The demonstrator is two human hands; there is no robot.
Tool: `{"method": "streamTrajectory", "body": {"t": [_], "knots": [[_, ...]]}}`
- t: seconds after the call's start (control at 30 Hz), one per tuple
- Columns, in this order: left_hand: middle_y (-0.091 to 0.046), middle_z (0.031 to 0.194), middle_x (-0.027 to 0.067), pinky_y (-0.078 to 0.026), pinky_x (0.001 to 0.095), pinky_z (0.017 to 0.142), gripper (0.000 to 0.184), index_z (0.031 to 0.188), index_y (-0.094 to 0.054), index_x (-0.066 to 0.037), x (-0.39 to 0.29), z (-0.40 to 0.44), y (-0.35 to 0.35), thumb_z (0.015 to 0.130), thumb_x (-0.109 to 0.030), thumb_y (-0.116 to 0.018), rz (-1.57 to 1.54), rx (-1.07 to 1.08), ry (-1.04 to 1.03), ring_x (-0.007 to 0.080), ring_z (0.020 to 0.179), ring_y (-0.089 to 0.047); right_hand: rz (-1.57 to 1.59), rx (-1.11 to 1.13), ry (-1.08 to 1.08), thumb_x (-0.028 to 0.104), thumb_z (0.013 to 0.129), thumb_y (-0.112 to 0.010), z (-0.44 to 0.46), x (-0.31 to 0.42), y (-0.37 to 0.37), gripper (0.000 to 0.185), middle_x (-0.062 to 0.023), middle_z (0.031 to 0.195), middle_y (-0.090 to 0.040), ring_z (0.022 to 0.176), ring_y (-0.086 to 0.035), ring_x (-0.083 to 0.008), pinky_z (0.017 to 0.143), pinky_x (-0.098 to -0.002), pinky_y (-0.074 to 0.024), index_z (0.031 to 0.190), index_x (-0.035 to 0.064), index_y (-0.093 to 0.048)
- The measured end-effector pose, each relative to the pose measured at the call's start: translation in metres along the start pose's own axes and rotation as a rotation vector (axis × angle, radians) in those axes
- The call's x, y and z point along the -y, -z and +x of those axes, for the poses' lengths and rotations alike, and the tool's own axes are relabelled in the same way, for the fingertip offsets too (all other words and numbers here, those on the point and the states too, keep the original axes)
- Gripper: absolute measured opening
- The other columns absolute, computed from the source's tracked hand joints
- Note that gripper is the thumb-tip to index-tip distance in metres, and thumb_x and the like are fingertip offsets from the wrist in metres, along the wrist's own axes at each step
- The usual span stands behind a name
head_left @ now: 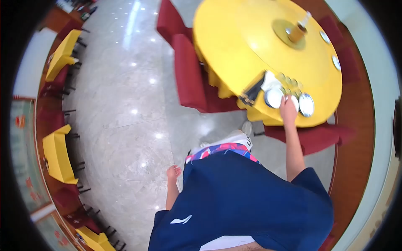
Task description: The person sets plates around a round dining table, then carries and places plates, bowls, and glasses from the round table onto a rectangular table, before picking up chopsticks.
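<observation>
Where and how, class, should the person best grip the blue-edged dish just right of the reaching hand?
Likely by the outer rim, from its right or near side: the dish is round, with bare yellow tablecloth there, while the right hand and the glasses crowd its left.

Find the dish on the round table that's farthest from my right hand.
The upper dish of the two along the table's right edge; the other there is nearer, and the rest cluster by your right hand.
</observation>
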State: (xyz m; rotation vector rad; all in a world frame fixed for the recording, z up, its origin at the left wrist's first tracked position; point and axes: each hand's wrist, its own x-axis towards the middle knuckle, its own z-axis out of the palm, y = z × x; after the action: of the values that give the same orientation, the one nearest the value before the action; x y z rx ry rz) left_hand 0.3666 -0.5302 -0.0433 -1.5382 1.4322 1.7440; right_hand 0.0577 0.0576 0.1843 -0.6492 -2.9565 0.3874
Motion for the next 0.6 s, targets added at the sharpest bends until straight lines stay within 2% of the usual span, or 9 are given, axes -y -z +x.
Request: {"method": "streamTrajectory", "body": {"t": [0.17,0.23,0.3,0.37,0.43,0.47,0.5,0.57,0.6], "knots": [[-0.065,0.081,0.0122,-0.052,0.0328,0.057,0.026,0.104,-0.055,-0.003,-0.034,0.015,0.023,0.088,-0.023,-0.046,-0.345,-0.046,-0.061,0.0206,0.065,-0.063,0.187,0.316,0.289,0.035,0.093,-0.044,-0.07,0.155,-0.085,0.037,-0.0241,0.092,-0.064,0.091,-0.059,-0.0433,0.079,-0.0493,-0.0464,0.104,0.0026,-0.059],[-0.064,0.082,0.0122,-0.052,0.0324,0.058,0.026,0.104,-0.054,-0.003,-0.061,0.026,0.017,0.089,-0.022,-0.046,-0.43,-0.03,-0.107,0.0205,0.067,-0.063,0.322,0.451,0.374,0.037,0.093,-0.044,-0.086,0.214,-0.097,0.042,-0.0258,0.104,-0.061,0.1,-0.057,-0.0422,0.086,-0.0459,-0.0457,0.11,0.0003,-0.058],[-0.064,0.082,0.0122,-0.052,0.0319,0.059,0.026,0.105,-0.054,-0.003,-0.093,0.035,0.007,0.089,-0.022,-0.046,-0.502,-0.012,-0.143,0.0204,0.069,-0.063,0.514,0.452,0.4,0.039,0.093,-0.045,-0.092,0.263,-0.117,0.05,-0.0263,0.114,-0.058,0.11,-0.054,-0.04,0.094,-0.0426,-0.043,0.119,-0.0031,-0.054],[-0.063,0.083,0.0118,-0.052,0.0312,0.061,0.028,0.108,-0.054,-0.002,-0.133,0.041,0.001,0.091,-0.023,-0.046,-0.469,0.077,-0.2,0.0199,0.071,-0.063,0.5,0.599,0.375,0.048,0.087,-0.053,-0.085,0.308,-0.111,0.077,-0.0307,0.125,-0.05,0.12,-0.048,-0.0389,0.102,-0.0392,-0.0369,0.133,-0.0112,-0.035],[-0.064,0.083,0.0118,-0.052,0.0309,0.06,0.029,0.108,-0.054,-0.002,-0.165,0.037,0.003,0.091,-0.024,-0.047,-0.443,0.128,-0.263,0.0196,0.071,-0.063,0.415,0.637,0.485,0.052,0.079,-0.062,-0.076,0.342,-0.121,0.098,-0.0346,0.131,-0.041,0.123,-0.044,-0.0408,0.103,-0.0395,-0.0361,0.139,-0.0122,-0.019],[-0.064,0.083,0.0118,-0.051,0.0306,0.06,0.029,0.108,-0.054,-0.002,-0.183,0.037,0.008,0.091,-0.025,-0.048,-0.405,0.182,-0.313,0.0194,0.071,-0.063,0.426,0.617,0.504,0.051,0.071,-0.07,-0.068,0.353,-0.138,0.114,-0.0369,0.136,-0.031,0.124,-0.04,-0.0441,0.103,-0.041,-0.0357,0.141,-0.0107,-0.003],[-0.064,0.083,0.0123,-0.051,0.0303,0.061,0.03,0.109,-0.054,-0.002,-0.196,0.04,0.021,0.091,-0.026,-0.049,-0.362,0.179,-0.327,0.0193,0.071,-0.063,0.445,0.504,0.521,0.043,0.069,-0.074,-0.064,0.365,-0.154,0.118,-0.0373,0.135,-0.029,0.123,-0.039,-0.0461,0.102,-0.0426,-0.0366,0.142,-0.0081,0.004],[-0.064,0.085,0.0132,-0.052,0.0298,0.062,0.031,0.109,-0.054,-0.002,-0.21,0.053,0.05,0.091,-0.027,-0.05,-0.31,0.11,-0.33,0.0191,0.072,-0.063,0.365,0.407,0.425,0.032,0.068,-0.075,-0.042,0.394,-0.171,0.114,-0.0362,0.132,-0.032,0.118,-0.043,-0.0465,0.099,-0.0439,-0.0391,0.143,-0.0051,0.003],[-0.064,0.085,0.0137,-0.052,0.0296,0.062,0.031,0.108,-0.055,-0.002,-0.21,0.06,0.068,0.091,-0.027,-0.05,-0.303,0.041,-0.307,0.019,0.072,-0.063,0.385,0.405,0.435,0.032,0.068,-0.075,-0.025,0.412,-0.177,0.114,-0.0362,0.132,-0.032,0.118,-0.043,-0.0465,0.099,-0.0439,-0.0391,0.143,-0.0051,0.003]]}}
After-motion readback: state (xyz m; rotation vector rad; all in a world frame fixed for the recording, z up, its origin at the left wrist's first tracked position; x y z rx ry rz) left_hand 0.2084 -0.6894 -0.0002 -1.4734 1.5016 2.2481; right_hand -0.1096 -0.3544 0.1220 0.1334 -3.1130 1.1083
